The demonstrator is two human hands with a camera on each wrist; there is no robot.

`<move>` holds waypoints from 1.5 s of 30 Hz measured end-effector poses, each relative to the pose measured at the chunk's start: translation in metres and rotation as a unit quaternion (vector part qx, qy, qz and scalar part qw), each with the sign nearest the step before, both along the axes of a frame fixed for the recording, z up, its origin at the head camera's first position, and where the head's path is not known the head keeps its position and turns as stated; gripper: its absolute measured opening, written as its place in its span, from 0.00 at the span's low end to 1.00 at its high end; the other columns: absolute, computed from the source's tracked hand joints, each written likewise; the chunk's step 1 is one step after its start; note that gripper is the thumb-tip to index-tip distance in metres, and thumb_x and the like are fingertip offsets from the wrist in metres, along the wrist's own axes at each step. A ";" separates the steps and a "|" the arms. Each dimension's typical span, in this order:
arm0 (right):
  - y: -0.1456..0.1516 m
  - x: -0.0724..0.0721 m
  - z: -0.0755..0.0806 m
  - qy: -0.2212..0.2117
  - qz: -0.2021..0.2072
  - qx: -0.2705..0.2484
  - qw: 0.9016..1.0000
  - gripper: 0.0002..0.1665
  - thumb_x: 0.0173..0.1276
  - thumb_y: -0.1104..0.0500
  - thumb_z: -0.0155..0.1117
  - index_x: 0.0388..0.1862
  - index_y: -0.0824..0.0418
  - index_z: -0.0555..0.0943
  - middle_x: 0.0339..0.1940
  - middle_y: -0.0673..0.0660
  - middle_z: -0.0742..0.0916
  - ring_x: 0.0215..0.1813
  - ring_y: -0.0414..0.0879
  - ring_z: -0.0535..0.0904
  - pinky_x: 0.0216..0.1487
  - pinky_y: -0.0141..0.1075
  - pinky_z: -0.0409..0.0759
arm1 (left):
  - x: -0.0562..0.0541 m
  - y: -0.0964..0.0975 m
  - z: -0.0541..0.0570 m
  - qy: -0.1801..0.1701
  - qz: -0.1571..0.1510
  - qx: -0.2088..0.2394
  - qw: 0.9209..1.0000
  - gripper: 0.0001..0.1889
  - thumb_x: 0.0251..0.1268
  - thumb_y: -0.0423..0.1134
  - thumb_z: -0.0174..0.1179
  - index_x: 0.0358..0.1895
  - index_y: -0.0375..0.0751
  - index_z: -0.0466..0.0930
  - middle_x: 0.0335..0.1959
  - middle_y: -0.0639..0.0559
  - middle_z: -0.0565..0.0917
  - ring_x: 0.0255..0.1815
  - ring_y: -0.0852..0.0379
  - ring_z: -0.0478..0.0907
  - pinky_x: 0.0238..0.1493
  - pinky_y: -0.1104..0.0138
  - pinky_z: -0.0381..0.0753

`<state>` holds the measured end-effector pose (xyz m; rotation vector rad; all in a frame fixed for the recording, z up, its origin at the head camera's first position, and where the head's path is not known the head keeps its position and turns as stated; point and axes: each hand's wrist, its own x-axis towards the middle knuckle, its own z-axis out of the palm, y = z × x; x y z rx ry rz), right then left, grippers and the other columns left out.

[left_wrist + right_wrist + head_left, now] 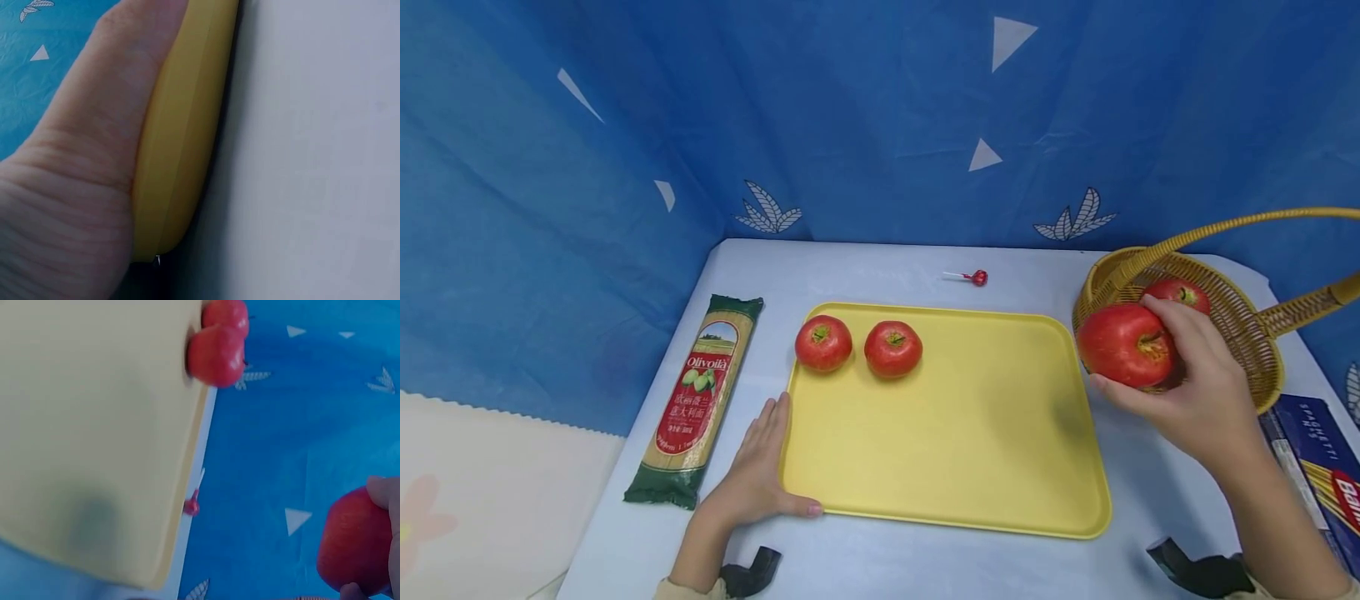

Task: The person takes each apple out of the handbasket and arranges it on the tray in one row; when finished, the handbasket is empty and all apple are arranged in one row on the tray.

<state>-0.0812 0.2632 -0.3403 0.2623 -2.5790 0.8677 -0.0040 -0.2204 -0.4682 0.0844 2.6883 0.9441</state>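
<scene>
My right hand [1198, 379] grips a red apple [1122, 343] between thumb and fingers, raised over the left rim of the wicker basket [1262, 367]. Another apple [1180, 292] lies inside that basket, partly behind my fingers. In the right wrist view the held apple [356, 544] shows at the lower right. My left hand [763, 471] rests against the left edge of the yellow tray [955, 442], fingers straight along its side and thumb at the near corner. Two apples [823, 342] [892, 348] sit side by side at the tray's far left.
A pack of spaghetti [696, 400] lies left of the tray. Beyond the tray is a red lollipop [977, 277]. At the right edge lies a blue spaghetti box [1318, 458], and the basket's tall handle [1240, 223] arches above its bowl. A blue curtain [880, 108] hangs behind the table.
</scene>
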 end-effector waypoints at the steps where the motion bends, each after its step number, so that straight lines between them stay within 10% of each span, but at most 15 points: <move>1: -0.004 -0.001 0.000 -0.004 0.009 0.005 1.000 0.61 0.37 0.58 0.88 0.74 0.46 0.69 0.69 0.61 0.75 0.66 0.61 0.71 0.46 0.07 0.56 | 0.000 0.000 0.000 -0.001 0.000 0.000 1.000 0.84 0.21 0.72 0.78 0.81 0.49 0.27 0.83 0.44 0.37 0.83 0.41 0.30 0.79 0.40 0.37; 5: -0.023 -0.009 -0.006 -0.018 0.054 0.025 0.998 0.59 0.38 0.56 0.88 0.73 0.52 0.69 0.67 0.61 0.76 0.62 0.60 0.73 0.47 0.36 0.86 | 0.000 0.001 0.000 -0.004 0.003 0.001 1.000 0.83 0.22 0.72 0.78 0.81 0.49 0.27 0.83 0.44 0.38 0.83 0.41 0.30 0.79 0.40 0.37; 8: -0.036 -0.017 -0.013 -0.045 0.079 0.034 0.995 0.56 0.43 0.53 0.86 0.73 0.54 0.69 0.66 0.61 0.76 0.61 0.59 0.74 0.44 0.66 0.82 | -0.001 0.001 0.001 -0.007 0.005 0.003 1.000 0.83 0.23 0.71 0.79 0.81 0.50 0.28 0.83 0.44 0.38 0.83 0.41 0.30 0.79 0.39 0.36; 18: -0.076 -0.054 -0.041 -0.157 0.125 0.109 0.974 0.57 0.49 0.31 0.76 0.74 0.51 0.66 0.67 0.57 0.75 0.59 0.59 0.78 0.49 0.61 0.84 | -0.001 0.002 0.001 -0.014 0.007 -0.002 1.000 0.83 0.21 0.71 0.79 0.81 0.51 0.28 0.84 0.46 0.37 0.84 0.44 0.29 0.80 0.42 0.37; 29: -0.104 -0.075 -0.059 -0.238 0.143 0.166 0.946 0.57 0.51 0.34 0.76 0.77 0.50 0.62 0.71 0.58 0.72 0.58 0.62 0.80 0.54 0.62 0.81 | 0.000 0.002 0.003 -0.015 0.007 0.001 1.000 0.82 0.23 0.70 0.79 0.81 0.50 0.28 0.83 0.45 0.37 0.83 0.42 0.29 0.79 0.40 0.36; 45: -0.113 -0.077 -0.076 -0.287 0.156 0.078 0.942 0.59 0.51 0.41 0.80 0.77 0.48 0.58 0.73 0.55 0.69 0.65 0.59 0.75 0.59 0.60 0.79 | -0.001 0.001 0.001 -0.013 0.006 0.004 1.000 0.83 0.21 0.71 0.79 0.81 0.52 0.27 0.84 0.46 0.37 0.84 0.44 0.29 0.80 0.41 0.36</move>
